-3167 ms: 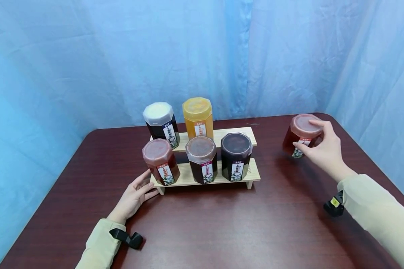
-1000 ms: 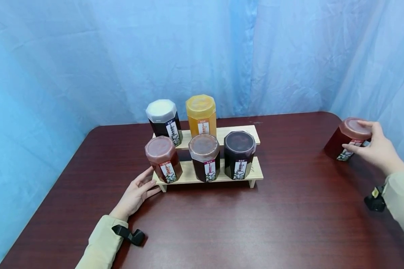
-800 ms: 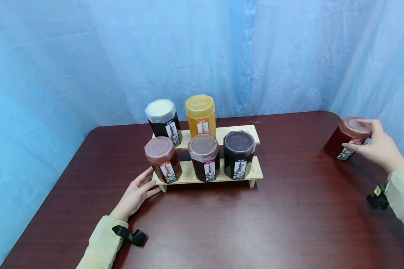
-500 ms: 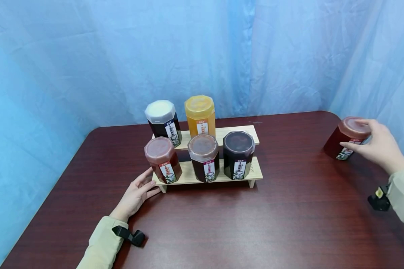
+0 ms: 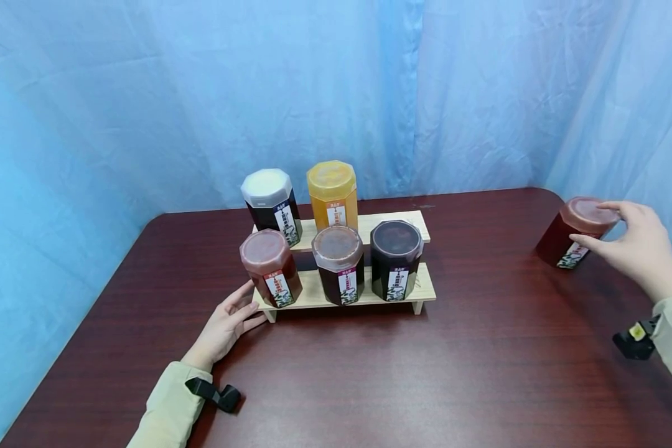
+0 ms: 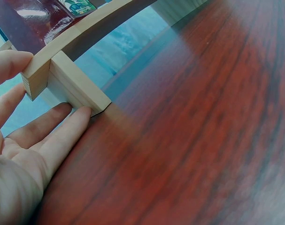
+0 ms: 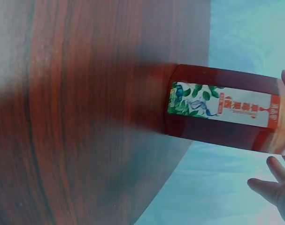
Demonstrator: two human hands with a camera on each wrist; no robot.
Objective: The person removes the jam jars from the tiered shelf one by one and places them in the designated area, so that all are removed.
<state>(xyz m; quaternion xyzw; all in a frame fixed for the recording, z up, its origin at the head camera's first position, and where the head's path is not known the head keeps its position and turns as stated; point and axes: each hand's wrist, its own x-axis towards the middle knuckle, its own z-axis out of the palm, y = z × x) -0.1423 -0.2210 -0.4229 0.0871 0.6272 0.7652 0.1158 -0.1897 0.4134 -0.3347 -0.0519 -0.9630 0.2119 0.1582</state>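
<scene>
Standing lid-up near the far rt. corner of the dark wood table [image 5: 453,373], a red jar [image 5: 560,236] sits just to the L of the rt. hand [image 5: 638,246], base apparently on the tabletop. Key relation, by the look of it: the jar's long axis runs from base up to lid, & the hand is at the lid end, on the near rt. side, w/ the lid between thumb and fingers. The grip is approx. as wide as the lid; the rt. wrist view has the thumb tip over one edge and some fingers apart on the opp. side (whether any tip bears on the lid, can't tell). The rt. is by far the nearer hand. Well apart, the L hand [image 5: 224,330] is at the L end of the front shelf [image 5: 310,286], fingers loosely extended, tips at the board's end & a leg [image 6: 79,82].

Jar count: 6 total. Front shelf, 3, L to R: a second red jar [image 5: 271,274], a brown-lidded dark jar [image 5: 338,264], a black-lidded dark jar [image 5: 396,258]. Rear shelf [image 5: 366,224], 2: a white-lidded dark jar [image 5: 271,202], a yellow jar [image 5: 333,193]. The 6th is at the rt. hand. Also: 2 shelves, 2 hands, 2 pale sleeves [image 5: 168,398], 2 black wrist cams [image 5: 226,398], 1 table, & blue curtain [image 5: 257,93] behind.
</scene>
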